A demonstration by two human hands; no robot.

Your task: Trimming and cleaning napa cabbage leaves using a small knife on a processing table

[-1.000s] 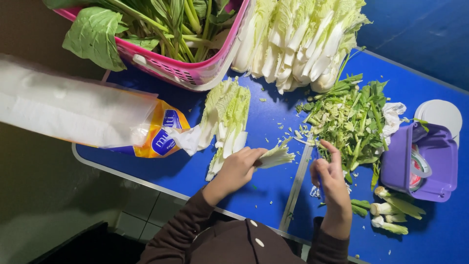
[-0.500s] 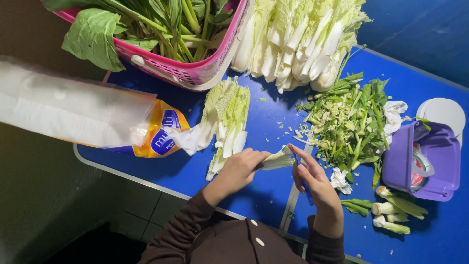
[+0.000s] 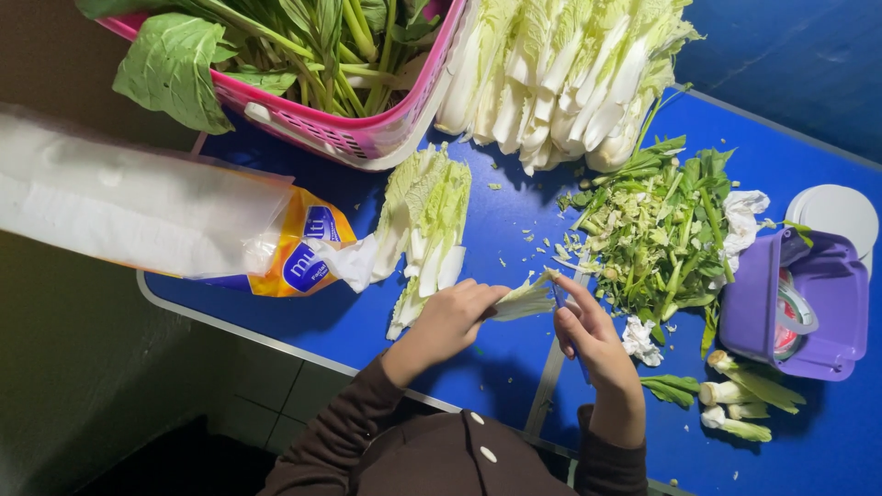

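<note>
Head view: the right hand (image 3: 593, 344), which a second ago lay flat by the chopped greens, has come in and now meets the pale green cabbage leaf piece (image 3: 525, 298) at its tip, fingers curled around a thin blue-handled tool (image 3: 562, 308). The left hand (image 3: 450, 317) has stayed put, gripping the leaf's near end above the blue surface (image 3: 496, 220). Pile of chopped green stems (image 3: 657, 234) unchanged, just right of the hands. Packages: a long clear plastic roll (image 3: 129, 207) lies at left, its end a yellow wrapper with a blue oval label (image 3: 299, 253). Pink slatted plastic basket (image 3: 367, 133) of leafy greens at top; purple plastic tub (image 3: 799, 303) at right edge.
</note>
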